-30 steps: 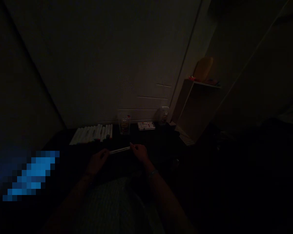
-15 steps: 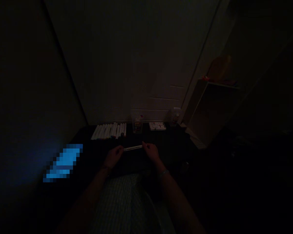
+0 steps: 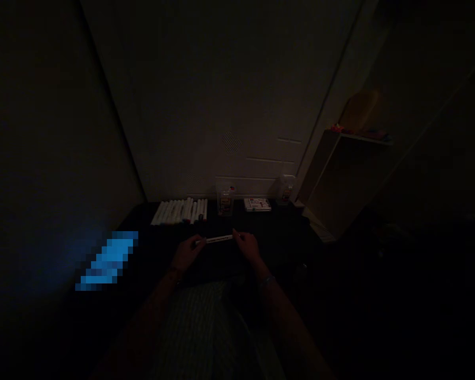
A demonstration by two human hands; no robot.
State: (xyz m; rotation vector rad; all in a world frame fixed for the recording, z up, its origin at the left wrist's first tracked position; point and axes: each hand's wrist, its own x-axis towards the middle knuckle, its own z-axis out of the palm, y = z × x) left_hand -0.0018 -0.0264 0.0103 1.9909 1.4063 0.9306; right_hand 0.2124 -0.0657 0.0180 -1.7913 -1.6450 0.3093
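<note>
In the dim head view, a slim white marker [image 3: 219, 239] is held level above the dark table between my two hands. The fingers of my left hand [image 3: 188, 252] are closed round its left end. My right hand [image 3: 246, 245] pinches the right end, with the fingertips pressed together. Dark print runs along the marker's barrel. Beyond my left hand, a row of several white markers [image 3: 178, 211] lies side by side, with dark or coloured ends toward me. The low light hides the finer detail of my fingers.
Along the wall stand a clear plastic container [image 3: 225, 203], a flat white case with printed marks [image 3: 257, 205] and a second clear container [image 3: 286, 191]. A blurred-out, glowing blue screen [image 3: 108, 261] is at the left. A shelf unit [image 3: 332, 174] rises at the right.
The head view has swung left, so everything appears farther right. Both hands keep hold of the marker, and my left fingers have shifted slightly along its left end.
</note>
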